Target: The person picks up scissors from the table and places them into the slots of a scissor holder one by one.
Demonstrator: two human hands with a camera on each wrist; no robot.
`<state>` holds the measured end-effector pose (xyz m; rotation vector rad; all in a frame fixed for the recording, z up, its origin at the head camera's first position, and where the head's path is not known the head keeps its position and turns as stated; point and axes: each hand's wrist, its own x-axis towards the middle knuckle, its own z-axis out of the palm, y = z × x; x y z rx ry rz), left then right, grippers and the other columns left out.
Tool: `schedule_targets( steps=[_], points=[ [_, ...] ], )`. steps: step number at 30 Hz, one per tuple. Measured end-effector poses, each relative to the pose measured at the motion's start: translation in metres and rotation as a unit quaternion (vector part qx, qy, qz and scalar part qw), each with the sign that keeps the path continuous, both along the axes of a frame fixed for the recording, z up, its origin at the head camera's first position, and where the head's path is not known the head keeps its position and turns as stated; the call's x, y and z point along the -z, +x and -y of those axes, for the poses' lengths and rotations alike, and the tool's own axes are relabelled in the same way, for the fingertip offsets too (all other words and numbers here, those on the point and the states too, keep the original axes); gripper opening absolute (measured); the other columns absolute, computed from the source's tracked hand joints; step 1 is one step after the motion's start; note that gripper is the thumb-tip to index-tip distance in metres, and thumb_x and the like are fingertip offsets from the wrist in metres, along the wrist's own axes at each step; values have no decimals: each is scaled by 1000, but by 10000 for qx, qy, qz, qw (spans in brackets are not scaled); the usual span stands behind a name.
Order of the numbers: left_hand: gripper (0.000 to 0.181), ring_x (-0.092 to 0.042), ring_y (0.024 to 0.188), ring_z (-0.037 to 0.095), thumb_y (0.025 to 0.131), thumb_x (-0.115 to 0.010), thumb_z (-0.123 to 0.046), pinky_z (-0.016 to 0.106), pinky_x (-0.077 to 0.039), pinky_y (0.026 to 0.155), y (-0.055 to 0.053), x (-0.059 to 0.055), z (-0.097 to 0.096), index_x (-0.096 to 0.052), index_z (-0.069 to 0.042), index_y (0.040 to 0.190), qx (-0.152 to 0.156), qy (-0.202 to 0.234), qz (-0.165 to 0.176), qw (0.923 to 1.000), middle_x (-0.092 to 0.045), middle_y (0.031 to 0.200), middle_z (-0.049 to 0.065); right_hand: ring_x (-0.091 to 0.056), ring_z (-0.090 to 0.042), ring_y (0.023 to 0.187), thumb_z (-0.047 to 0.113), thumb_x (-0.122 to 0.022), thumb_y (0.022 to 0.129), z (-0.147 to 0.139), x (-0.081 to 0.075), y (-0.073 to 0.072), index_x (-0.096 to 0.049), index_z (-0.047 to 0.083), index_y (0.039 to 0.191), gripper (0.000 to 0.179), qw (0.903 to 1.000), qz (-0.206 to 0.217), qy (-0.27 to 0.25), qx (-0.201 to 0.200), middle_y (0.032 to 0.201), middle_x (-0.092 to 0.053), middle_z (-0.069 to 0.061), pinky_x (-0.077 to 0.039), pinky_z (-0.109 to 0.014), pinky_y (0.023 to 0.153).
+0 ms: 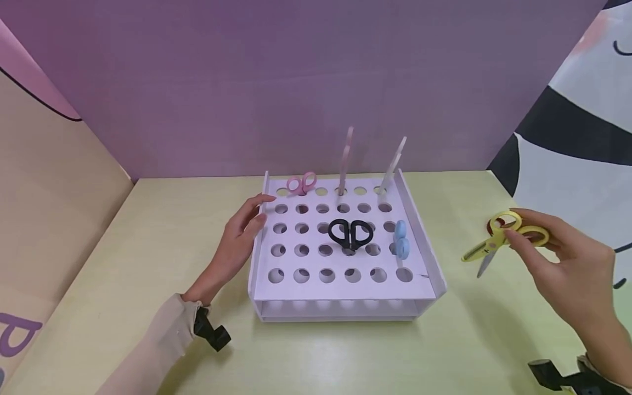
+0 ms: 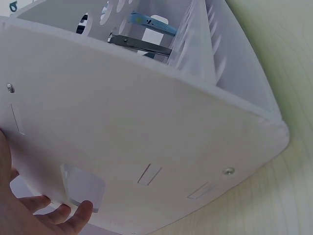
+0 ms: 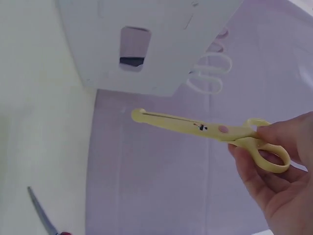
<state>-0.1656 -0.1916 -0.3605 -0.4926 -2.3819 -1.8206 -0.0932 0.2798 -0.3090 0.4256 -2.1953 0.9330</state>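
Note:
My right hand [image 1: 575,269] pinches yellow scissors [image 3: 195,126] by their handle loops, right of a white holed rack [image 1: 301,291]. Their blades look closed in the right wrist view. Behind them on the table lies another pair of scissors [image 3: 43,213] with a grey blade and a bit of red handle showing. My left hand [image 1: 237,241] rests against the rack's left side wall [image 2: 112,122], fingers near its cutout. Standing in the rack's holes are black scissors [image 1: 351,236], light blue scissors [image 1: 402,241], pink scissors [image 1: 301,185], another pink pair [image 1: 345,159] and white scissors [image 1: 392,164].
The rack stands on a pale yellow-green table [image 1: 316,356] before a purple wall [image 1: 296,88]. At the left is a beige printed panel [image 1: 44,181]. A black-and-white patterned panel [image 1: 582,153] borders the right side.

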Motion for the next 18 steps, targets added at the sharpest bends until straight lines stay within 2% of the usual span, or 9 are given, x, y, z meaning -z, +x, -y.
schedule_targets(
  steps=[3, 6, 10, 13, 18],
  points=[
    [33, -55, 122, 21, 106, -44, -22, 35, -54, 92, -1, 0, -1, -53, -22, 138, -3, -26, -6, 10000, -49, 143, 1, -63, 9, 83, -19, -74, 74, 5, -5, 4, -70, -7, 113, 41, 9998, -181, -115, -5, 106, -70, 17, -46, -4, 79],
    [33, -54, 123, 21, 105, -44, -22, 37, -53, 93, -1, -1, -1, -53, -23, 138, -12, -48, 15, 10000, -48, 144, 0, -65, 8, 84, -17, -73, 77, 12, -12, 7, -69, -11, 113, 36, 9987, -381, -272, -184, 107, -72, 8, -47, -6, 79],
    [34, -54, 123, 21, 106, -44, -22, 37, -53, 93, 0, -1, -1, -53, -23, 138, -7, -47, 20, 10000, -48, 144, 0, -69, 0, 83, -17, -69, 81, 24, -22, 10, -64, -21, 110, 29, 9905, -696, -799, -878, 106, -73, -13, -51, -10, 79],
    [34, -55, 121, 22, 105, -44, -22, 36, -54, 92, 0, -1, 0, -53, -23, 138, -3, -16, 14, 10000, -49, 143, 1, -69, -5, 83, -17, -68, 82, 33, -29, 11, -61, -26, 108, 29, 9819, -899, -1121, -1234, 105, -72, -20, -52, -12, 78],
    [34, -54, 123, 21, 105, -44, -22, 37, -53, 93, 1, -1, 0, -53, -24, 138, -10, -6, 10, 10000, -47, 144, 0, -69, -7, 88, -15, -68, 82, 45, -35, 14, -62, -24, 109, 28, 9789, -1115, -1318, -1096, 106, -72, -20, -52, -12, 80]
  ],
)
